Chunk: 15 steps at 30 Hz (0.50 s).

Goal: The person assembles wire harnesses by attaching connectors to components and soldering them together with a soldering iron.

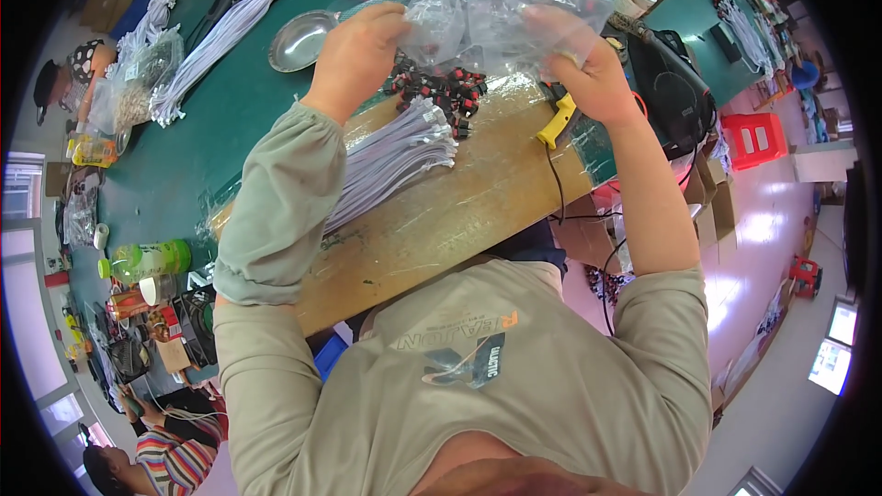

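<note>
Above worktop (pixel 441 220): clear plastic bag (pixel 487 18), long axis left to right, held aloft. Left hand (pixel 358 50) pinches its left end, right hand (pixel 588 69) its right; each grip closed on film. Red-black switches (pixel 446 92) heaped directly beneath.

Left hand (pixel 360 48) and right hand (pixel 588 69) both grip a clear plastic bag (pixel 487 18), raised above a wooden board (pixel 459 211) on the green table (pixel 230 110). Small red-and-black parts (pixel 446 90) lie heaped beneath the bag. A bundle of white cables (pixel 395 161) rests on the board. A yellow-handled tool (pixel 557 119) lies just beside the right hand.
</note>
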Available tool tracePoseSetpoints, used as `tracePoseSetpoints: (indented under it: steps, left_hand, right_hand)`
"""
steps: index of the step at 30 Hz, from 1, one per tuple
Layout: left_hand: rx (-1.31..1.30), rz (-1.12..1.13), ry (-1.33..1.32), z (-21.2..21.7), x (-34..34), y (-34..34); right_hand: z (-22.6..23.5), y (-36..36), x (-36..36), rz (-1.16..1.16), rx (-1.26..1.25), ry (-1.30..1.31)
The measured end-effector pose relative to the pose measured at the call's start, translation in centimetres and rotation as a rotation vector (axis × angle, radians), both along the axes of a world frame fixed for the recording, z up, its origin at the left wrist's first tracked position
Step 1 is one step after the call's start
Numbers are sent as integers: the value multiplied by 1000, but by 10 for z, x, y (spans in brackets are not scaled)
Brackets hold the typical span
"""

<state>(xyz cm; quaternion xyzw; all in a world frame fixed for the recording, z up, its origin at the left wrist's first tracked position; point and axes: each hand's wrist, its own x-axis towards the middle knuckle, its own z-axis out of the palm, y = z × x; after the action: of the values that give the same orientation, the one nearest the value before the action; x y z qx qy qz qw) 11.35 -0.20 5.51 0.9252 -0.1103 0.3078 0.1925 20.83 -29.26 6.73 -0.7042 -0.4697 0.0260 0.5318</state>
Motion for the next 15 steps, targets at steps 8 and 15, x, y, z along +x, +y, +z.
tracePoseSetpoints:
  steps: [8,15]
  left_hand:
    - [-192,-38,39,1,4,-3]
    - [-676,99,282,14,-39,26]
  right_hand:
    - [-15,-5,-7,-108,198,195]
    - [82,-58,-34,-807,790,526]
